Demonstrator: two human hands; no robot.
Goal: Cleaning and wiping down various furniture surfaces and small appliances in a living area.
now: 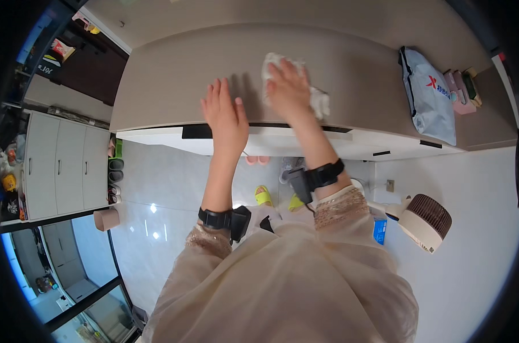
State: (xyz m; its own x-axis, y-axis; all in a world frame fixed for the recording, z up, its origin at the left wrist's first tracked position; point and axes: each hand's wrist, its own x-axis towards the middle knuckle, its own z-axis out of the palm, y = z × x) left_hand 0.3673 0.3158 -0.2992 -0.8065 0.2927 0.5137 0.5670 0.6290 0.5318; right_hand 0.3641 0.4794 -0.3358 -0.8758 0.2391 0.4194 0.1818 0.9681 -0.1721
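A crumpled white cloth (321,104) lies on the brown top (168,80) of a long white-fronted cabinet. My right hand (290,91) bears down on it, fingers bent over the fabric, with one end of the cloth sticking out to the right of the wrist. To the left, my left hand (225,117) is empty and stretched out over the front edge of the top, its fingers straight and the thumb apart. Whether its fingertips touch the surface, I cannot tell.
At the right end of the top sits a grey-white plastic bag (428,94) beside a pink box (461,94). A cream fan-like appliance (424,223) stands at the lower right. White cabinets (62,166) with shoes (116,171) alongside are at left. Yellow slippers (263,195) show below.
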